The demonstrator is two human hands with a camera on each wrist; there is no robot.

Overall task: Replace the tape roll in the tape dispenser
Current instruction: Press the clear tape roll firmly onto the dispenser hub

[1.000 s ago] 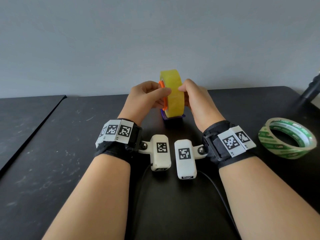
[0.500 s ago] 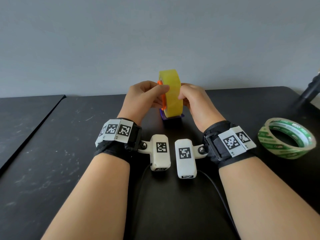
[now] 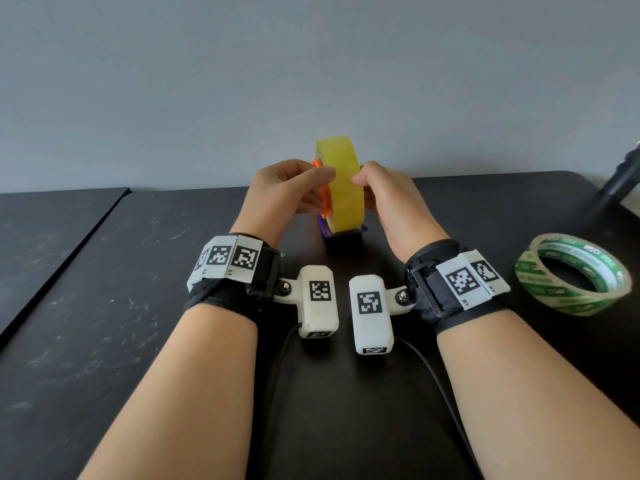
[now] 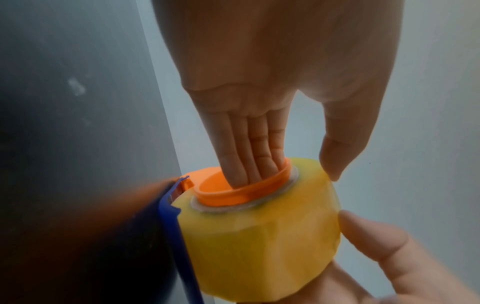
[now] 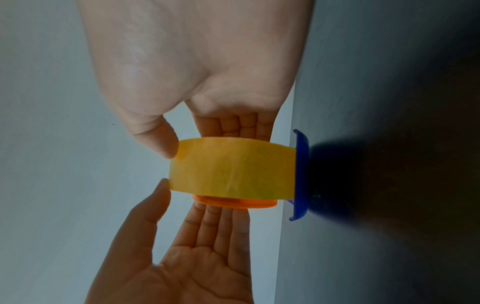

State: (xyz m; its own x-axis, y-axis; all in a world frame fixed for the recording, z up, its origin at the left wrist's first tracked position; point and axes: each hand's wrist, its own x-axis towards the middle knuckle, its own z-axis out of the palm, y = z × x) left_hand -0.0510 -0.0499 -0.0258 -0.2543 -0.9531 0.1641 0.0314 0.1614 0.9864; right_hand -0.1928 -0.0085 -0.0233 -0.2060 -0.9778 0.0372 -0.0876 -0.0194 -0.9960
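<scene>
A yellow tape roll (image 3: 343, 181) stands on edge above the blue dispenser (image 3: 341, 233) at the middle of the black table. An orange hub (image 4: 233, 195) sits in the roll's core and sticks out on its left side. My left hand (image 3: 313, 187) has its fingers (image 4: 249, 156) pushed into the hub and its thumb on the roll's rim. My right hand (image 3: 363, 190) pinches the roll from the right, thumb (image 5: 161, 142) on the outer band and fingers behind the far face. The dispenser's blue frame (image 5: 301, 170) lies against the roll's lower edge.
A green-and-white tape roll (image 3: 571, 275) lies flat on the table (image 3: 104, 323) to the right of my right wrist. A dark stand (image 3: 620, 181) rises at the far right edge. A second dark surface adjoins at the left. A grey wall is close behind.
Both hands have shifted their hold slightly on the roll. The roll stays on edge over the blue dispenser, with a little more of the orange hub showing on its left.
</scene>
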